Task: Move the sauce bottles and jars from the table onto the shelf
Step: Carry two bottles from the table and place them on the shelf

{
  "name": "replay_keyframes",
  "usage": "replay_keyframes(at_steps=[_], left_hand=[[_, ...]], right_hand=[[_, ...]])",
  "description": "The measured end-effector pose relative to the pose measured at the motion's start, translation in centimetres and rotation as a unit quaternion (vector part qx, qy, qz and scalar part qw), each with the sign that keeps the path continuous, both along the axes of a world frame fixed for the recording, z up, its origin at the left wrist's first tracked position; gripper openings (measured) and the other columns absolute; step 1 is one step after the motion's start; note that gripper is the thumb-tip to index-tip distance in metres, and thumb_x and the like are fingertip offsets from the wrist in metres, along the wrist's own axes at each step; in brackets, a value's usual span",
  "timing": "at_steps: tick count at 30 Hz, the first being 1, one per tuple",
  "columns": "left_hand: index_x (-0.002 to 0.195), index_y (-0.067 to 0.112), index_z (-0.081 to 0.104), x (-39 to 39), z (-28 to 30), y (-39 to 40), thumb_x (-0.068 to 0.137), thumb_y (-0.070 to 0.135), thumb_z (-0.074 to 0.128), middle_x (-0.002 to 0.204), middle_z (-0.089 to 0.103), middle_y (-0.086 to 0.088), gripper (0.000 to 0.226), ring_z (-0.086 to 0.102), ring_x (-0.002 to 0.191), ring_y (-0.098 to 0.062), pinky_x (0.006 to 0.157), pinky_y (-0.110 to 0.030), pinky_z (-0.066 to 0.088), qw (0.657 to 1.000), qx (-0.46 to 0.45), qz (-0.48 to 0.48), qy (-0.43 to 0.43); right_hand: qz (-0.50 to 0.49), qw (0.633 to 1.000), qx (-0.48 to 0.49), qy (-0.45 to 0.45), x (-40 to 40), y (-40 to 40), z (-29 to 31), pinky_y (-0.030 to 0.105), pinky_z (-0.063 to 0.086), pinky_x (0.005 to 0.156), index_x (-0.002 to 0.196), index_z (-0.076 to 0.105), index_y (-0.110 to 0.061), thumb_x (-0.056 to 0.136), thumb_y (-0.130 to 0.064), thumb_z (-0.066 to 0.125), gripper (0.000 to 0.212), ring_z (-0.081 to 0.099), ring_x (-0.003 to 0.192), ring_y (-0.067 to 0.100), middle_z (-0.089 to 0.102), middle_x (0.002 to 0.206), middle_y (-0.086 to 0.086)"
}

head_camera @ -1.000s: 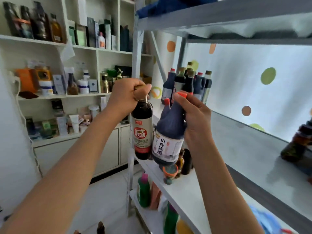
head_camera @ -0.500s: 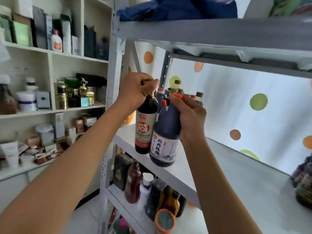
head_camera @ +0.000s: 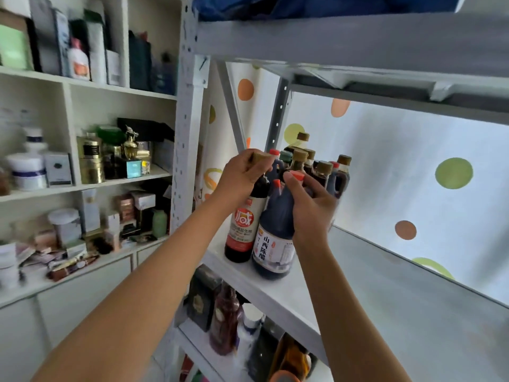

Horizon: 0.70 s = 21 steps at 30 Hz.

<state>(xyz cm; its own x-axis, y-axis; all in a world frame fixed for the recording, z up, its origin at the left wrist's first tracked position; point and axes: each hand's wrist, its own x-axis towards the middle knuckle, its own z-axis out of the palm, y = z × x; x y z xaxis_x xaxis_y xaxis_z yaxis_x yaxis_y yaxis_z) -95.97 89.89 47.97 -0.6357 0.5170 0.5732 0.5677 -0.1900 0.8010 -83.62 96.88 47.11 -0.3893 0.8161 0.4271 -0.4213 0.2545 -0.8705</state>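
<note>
My left hand grips the gold cap and neck of a dark soy sauce bottle with a red and white label. Its base stands on the grey metal shelf near the front left corner. My right hand grips the neck and shoulder of a dark vinegar bottle with a red cap; it stands on the shelf, touching the soy bottle's right side. Just behind them stands a cluster of several sauce bottles.
The shelf board stretches bare to the right. A metal upright rises at the left, and a shelf beam hangs overhead. The lower shelf holds more bottles. White cabinets full of boxes and jars fill the left.
Both hands carried their bottles forward and down onto the shelf, close in front of the bottle cluster. The camera came nearer to the shelf.
</note>
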Motion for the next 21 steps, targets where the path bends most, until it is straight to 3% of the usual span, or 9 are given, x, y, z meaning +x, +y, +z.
replay_keyframes(at_steps=[3,7,10,11,15,21], left_hand=[[0.111,0.032,0.055,0.6,-3.0,-0.1,0.097,0.041,0.051,0.102,0.064,0.015,0.017,0.061,0.091,0.006,0.082,-0.022,0.048,0.999,0.023,0.009,-0.029],[0.134,0.046,0.032,1.9,-6.4,-1.8,0.095,0.033,0.057,0.121,0.052,0.024,0.048,0.052,0.108,0.012,0.082,-0.009,0.046,0.999,0.007,-0.02,-0.049],[0.135,0.053,0.029,2.3,-9.5,-2.8,0.085,0.024,0.072,0.12,0.05,0.027,0.073,0.052,0.108,0.007,0.078,-0.009,0.045,0.997,-0.01,0.008,-0.075],[0.136,0.051,0.031,2.2,-10.2,-3.1,0.08,0.022,0.078,0.118,0.051,0.023,0.079,0.053,0.107,0.002,0.077,-0.012,0.045,0.997,-0.025,0.041,-0.059],[0.139,0.038,0.043,1.5,-11.0,-3.4,0.067,0.024,0.087,0.115,0.06,0.009,0.085,0.059,0.101,-0.011,0.085,-0.033,0.053,0.993,-0.082,0.088,-0.004],[0.13,0.018,0.049,-0.6,-11.1,-1.5,0.073,0.019,0.083,0.122,0.063,-0.001,0.066,0.061,0.11,-0.021,0.093,-0.038,0.052,0.987,-0.085,0.122,-0.063]], right_hand=[[0.004,0.997,0.077,-0.021,0.4,0.3,-1.4,0.028,0.057,0.069,0.086,0.07,-0.035,0.085,-0.022,0.077,0.014,0.065,0.071,0.003,0.071,0.072,-0.008],[-0.065,0.98,0.143,-0.123,2.1,1.3,-4.0,0.027,0.049,0.064,0.09,0.067,-0.023,0.08,-0.03,0.079,0.017,0.057,0.075,0.011,0.061,0.088,0.004],[-0.007,0.976,0.086,-0.202,4.6,1.0,-6.5,0.026,0.056,0.072,0.103,0.064,-0.026,0.078,-0.031,0.081,0.031,0.066,0.085,0.011,0.069,0.097,-0.002],[0.014,0.972,0.072,-0.224,5.3,0.6,-7.2,0.026,0.057,0.073,0.109,0.062,-0.027,0.077,-0.028,0.082,0.038,0.067,0.087,0.009,0.071,0.1,-0.005],[0.015,0.955,0.092,-0.282,5.0,0.2,-9.1,0.005,0.043,0.056,0.124,0.055,-0.024,0.078,-0.019,0.082,0.054,0.061,0.088,0.002,0.067,0.112,-0.009],[0.02,0.954,0.089,-0.285,1.7,1.1,-9.4,0.01,0.044,0.063,0.118,0.057,-0.021,0.081,-0.019,0.079,0.044,0.065,0.094,0.008,0.069,0.111,-0.008]])
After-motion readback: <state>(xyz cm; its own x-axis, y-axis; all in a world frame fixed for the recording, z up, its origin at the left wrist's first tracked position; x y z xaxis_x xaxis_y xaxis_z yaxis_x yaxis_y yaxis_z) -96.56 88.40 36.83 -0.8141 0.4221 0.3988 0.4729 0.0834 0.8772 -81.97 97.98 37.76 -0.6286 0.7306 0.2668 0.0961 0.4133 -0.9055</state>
